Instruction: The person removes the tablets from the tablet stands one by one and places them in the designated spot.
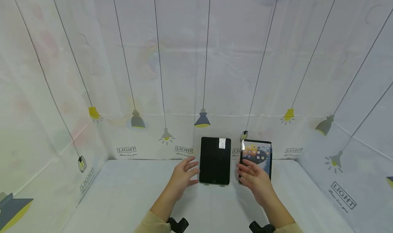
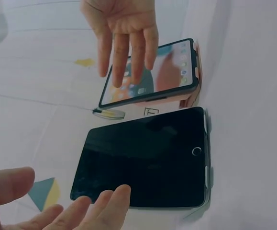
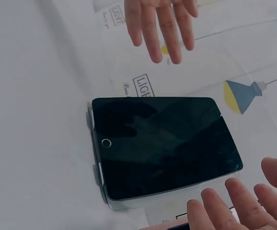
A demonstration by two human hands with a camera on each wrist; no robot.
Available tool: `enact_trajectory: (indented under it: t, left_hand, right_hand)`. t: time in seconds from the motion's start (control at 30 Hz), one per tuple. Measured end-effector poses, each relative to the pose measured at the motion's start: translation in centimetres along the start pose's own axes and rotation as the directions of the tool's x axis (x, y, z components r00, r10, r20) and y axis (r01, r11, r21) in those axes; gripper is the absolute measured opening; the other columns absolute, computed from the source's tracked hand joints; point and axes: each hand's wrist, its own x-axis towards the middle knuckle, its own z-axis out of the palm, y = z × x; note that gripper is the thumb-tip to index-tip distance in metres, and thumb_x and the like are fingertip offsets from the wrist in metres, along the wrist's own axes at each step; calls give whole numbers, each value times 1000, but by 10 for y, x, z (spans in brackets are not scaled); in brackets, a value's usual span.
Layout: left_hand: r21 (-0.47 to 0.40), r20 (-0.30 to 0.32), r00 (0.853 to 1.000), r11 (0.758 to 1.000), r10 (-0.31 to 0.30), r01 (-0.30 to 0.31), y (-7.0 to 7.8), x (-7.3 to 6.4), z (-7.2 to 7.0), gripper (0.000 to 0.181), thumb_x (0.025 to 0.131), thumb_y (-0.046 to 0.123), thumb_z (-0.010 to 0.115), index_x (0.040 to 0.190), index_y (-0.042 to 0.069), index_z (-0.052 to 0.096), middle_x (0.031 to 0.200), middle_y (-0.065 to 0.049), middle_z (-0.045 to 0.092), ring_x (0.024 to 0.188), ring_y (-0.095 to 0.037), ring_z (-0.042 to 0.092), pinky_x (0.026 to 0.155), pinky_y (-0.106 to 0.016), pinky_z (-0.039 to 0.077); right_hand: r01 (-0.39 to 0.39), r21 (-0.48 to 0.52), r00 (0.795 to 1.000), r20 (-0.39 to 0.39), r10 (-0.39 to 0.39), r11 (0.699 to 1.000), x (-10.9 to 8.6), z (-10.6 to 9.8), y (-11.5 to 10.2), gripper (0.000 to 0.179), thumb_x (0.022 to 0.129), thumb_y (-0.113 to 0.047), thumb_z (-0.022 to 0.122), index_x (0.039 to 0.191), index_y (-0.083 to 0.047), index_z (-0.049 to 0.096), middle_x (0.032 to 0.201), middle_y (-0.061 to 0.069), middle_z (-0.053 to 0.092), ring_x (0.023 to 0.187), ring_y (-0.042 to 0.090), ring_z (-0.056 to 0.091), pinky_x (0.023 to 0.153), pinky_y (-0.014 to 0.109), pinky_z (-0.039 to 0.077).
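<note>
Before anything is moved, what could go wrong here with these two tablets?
The dark tablet, resting on small tabs, is just beside the left grip; a bump might tip it. The right grip is in front of the lit tablet, so an accidental tap is possible.

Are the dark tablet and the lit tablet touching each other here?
Apart. The head view shows a plain strip of pale backdrop between the facing edges of the dark tablet and the lit tablet.
</note>
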Motion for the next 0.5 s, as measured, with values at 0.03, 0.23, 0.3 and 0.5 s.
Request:
enact_trajectory:
  t: [0.03,0.23,0.3,0.5]
  left_hand:
    - [-3,5,1000,1000,-1,1,0,1,-1,59,108,19,65,163,12,43,164,-21,51,142,-39,60,106,-54,62]
    - [-24,34,999,1000,8,-7,4,8,-6,60,109,17,61,164,10,39,166,-23,47,146,-45,54,109,-58,59]
    - [-23,37,999,1000,5,-4,6,11,-8,60,109,16,61,165,9,39,166,-22,47,147,-45,53,110,-58,59]
    - [-27,57,998,1000,-11,13,11,25,-12,59,109,15,61,164,10,40,166,-21,48,145,-42,56,110,-56,59]
  right_hand:
    - [3,2,1000,4,-3,1000,1,0,-2,63,111,-6,54,168,-7,28,169,23,43,137,15,65,115,37,56]
    - [25,2,998,50,-25,1000,8,1,-11,62,112,-4,50,169,-5,25,171,25,39,126,3,67,120,43,51]
    - [26,3,998,64,-26,1000,10,1,-13,61,113,-4,48,169,-6,25,172,25,37,126,2,67,121,45,49]
    - [27,-18,995,95,-25,999,20,-3,-18,60,113,-5,49,169,-8,27,171,25,38,128,5,67,122,47,49]
